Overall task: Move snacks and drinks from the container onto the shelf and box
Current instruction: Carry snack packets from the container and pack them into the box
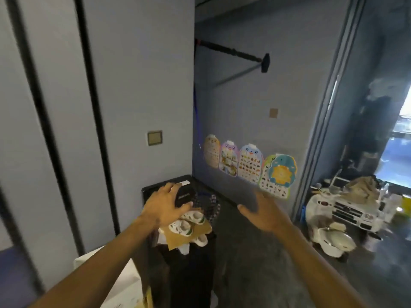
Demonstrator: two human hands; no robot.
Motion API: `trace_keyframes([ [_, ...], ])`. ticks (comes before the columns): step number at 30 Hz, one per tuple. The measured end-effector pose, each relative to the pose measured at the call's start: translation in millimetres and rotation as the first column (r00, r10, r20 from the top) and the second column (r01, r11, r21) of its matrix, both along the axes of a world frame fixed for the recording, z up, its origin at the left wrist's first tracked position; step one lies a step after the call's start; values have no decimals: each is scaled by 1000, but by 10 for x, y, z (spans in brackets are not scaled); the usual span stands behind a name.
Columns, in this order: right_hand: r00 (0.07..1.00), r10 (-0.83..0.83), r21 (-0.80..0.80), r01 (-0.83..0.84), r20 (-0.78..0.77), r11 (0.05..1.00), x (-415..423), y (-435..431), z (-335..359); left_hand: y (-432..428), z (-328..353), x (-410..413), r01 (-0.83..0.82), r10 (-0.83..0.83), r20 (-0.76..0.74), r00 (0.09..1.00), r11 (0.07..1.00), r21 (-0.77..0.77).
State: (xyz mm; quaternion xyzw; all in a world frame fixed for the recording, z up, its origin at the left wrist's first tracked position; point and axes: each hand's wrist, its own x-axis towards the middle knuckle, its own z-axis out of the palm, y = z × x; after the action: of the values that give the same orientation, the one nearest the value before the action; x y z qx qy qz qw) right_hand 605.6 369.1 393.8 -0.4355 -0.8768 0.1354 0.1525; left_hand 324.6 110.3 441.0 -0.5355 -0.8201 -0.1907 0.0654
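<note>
My left hand (163, 207) is stretched forward, its fingers and thumb curled around a dark rounded packet (182, 196) with faint lettering. It hovers over a black box (148, 190) with a white label, which stands against the wall. My right hand (263, 213) is held out to the right over the floor, palm open, fingers apart, holding nothing. The view is motion-blurred. I see no snack container here.
Below my left hand, small white shoes (185, 228) lie on a cardboard sheet (203, 230) atop a dark stand (191, 274). A white box (126, 283) sits lower left. A white toy car (355, 211) and clutter fill the right doorway. Picture charts (249, 166) hang on the wall.
</note>
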Motion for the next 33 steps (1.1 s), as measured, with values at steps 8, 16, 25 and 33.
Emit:
trace_keyframes([
  [8, 944, 327, -4, -327, -33, 945, -695, -1642, 726, -1855, 141, 113, -398, 397, 21, 917, 917, 11],
  [16, 751, 658, -12, -660, -53, 752, -1726, -3220, 768, -3989, 197, 129, -682, 683, -28, 730, 730, 48],
  [25, 422, 907, 37, -906, 1, 422, -2743, -5614, 812, -6457, 140, 710, -927, 929, 8, 371, 370, 64],
  [33, 72, 997, 2, -997, 21, 72, -3042, -8182, 635, -8352, 77, 1291, -998, 997, 53, 52, 49, 46],
])
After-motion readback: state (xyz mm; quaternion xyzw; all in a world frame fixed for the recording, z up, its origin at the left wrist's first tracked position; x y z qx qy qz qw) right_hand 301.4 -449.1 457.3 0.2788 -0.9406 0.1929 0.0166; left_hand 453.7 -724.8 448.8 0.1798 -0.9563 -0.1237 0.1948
